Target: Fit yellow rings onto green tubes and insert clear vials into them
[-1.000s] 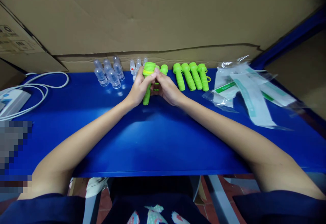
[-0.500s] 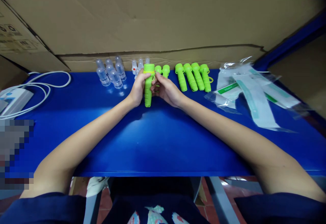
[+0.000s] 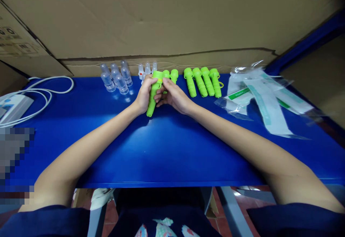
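A lime-green ribbed handle (image 3: 152, 102) with a threaded top and a yellow band is held over the table, its lower end tilted toward the left. My left hand (image 3: 143, 94) is closed around its upper left side. From the right, my right hand (image 3: 176, 96) grips it near the yellow band, thumb and fingers at the neck; some of its fingers are hidden behind the handle. Just behind my hands stand more green handles (image 3: 174, 75), partly covered. Small clear caps (image 3: 147, 68), one with a red dot, stand behind the held handle.
Several clear plastic tubes (image 3: 122, 84) stand at the back left. A row of green handles (image 3: 199, 82) lies right of centre, beside plastic-wrapped packets (image 3: 265, 104). A white cable (image 3: 51, 91) and white device (image 3: 17, 107) are at the left. Cardboard (image 3: 161, 17) walls the blue table (image 3: 161, 150).
The green handle has tilted, its bottom end swinging left and slightly toward me. Both hands still grip it, and the view has shifted slightly.
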`<control>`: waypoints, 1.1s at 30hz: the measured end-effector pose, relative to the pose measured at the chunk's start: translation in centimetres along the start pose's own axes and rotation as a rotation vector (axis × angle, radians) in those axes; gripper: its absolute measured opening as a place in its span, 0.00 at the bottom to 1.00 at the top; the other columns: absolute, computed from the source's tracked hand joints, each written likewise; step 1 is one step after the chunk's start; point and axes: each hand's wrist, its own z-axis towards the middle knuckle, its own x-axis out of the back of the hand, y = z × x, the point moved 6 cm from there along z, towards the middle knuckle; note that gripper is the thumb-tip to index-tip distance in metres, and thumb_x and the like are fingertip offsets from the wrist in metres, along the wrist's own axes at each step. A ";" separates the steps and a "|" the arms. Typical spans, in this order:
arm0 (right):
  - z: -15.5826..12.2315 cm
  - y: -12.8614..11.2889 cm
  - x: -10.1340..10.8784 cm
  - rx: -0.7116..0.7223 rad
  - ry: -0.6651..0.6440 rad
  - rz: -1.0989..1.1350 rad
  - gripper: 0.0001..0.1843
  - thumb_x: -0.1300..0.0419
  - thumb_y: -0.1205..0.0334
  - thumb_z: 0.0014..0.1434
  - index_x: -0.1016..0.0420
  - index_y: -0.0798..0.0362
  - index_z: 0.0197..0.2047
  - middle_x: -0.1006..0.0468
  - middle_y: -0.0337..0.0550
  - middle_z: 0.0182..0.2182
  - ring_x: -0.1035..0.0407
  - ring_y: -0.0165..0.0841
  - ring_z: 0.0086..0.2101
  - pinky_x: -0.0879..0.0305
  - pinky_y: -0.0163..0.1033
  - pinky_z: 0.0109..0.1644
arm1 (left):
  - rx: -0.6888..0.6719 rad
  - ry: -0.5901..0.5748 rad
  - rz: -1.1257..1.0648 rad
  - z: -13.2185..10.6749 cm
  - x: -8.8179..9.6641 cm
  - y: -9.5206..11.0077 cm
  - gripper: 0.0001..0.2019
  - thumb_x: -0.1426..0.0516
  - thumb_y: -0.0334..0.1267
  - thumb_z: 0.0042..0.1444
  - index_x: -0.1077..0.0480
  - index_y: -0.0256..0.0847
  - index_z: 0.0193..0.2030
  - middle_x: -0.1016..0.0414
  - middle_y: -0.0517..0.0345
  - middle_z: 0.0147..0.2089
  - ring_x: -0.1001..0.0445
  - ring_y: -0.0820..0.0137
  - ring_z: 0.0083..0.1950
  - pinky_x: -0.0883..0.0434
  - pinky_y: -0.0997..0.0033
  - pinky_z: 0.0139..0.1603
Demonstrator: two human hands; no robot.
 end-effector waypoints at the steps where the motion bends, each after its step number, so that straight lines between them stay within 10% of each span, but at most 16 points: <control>1: -0.1 -0.4 0.2 0.007 0.013 -0.043 0.22 0.46 0.38 0.72 0.39 0.47 0.53 0.27 0.35 0.33 0.28 0.29 0.25 0.27 0.36 0.27 | 0.032 -0.009 -0.018 0.0 -0.1 0.0 0.13 0.57 0.37 0.70 0.40 0.42 0.33 0.39 0.67 0.18 0.42 0.77 0.13 0.46 0.79 0.16; 4: -0.3 -2.2 1.1 0.111 0.065 -0.242 0.23 0.51 0.41 0.74 0.38 0.47 0.62 0.25 0.38 0.37 0.32 0.26 0.17 0.38 0.34 0.17 | 0.165 -0.069 -0.060 -0.3 -0.4 0.0 0.20 0.61 0.39 0.72 0.36 0.39 0.31 0.40 0.64 0.18 0.43 0.78 0.12 0.44 0.80 0.15; 10: 0.0 -4.2 2.2 0.271 0.056 -0.459 0.32 0.39 0.28 0.62 0.26 0.52 0.46 0.29 0.35 0.27 0.37 0.25 0.16 0.47 0.34 0.16 | 0.271 -0.184 -0.032 -0.8 -0.8 0.3 0.30 0.69 0.41 0.72 0.35 0.38 0.26 0.41 0.62 0.18 0.48 0.79 0.11 0.46 0.80 0.12; 16: 0.1 -4.7 3.1 0.273 0.143 -0.465 0.35 0.33 0.25 0.54 0.30 0.51 0.36 0.38 0.31 0.20 0.44 0.25 0.20 0.49 0.34 0.22 | 0.242 -0.156 0.095 -0.3 -0.4 -0.6 0.28 0.65 0.45 0.74 0.32 0.37 0.31 0.31 0.57 0.24 0.35 0.74 0.15 0.32 0.75 0.17; 33: 0.3 -3.5 2.1 0.243 -0.060 -0.336 0.33 0.29 0.30 0.53 0.29 0.49 0.46 0.30 0.33 0.31 0.42 0.24 0.22 0.47 0.34 0.20 | 0.334 -0.126 -0.065 -0.3 -0.2 -1.6 0.31 0.64 0.49 0.76 0.33 0.37 0.28 0.38 0.62 0.19 0.46 0.79 0.11 0.47 0.82 0.10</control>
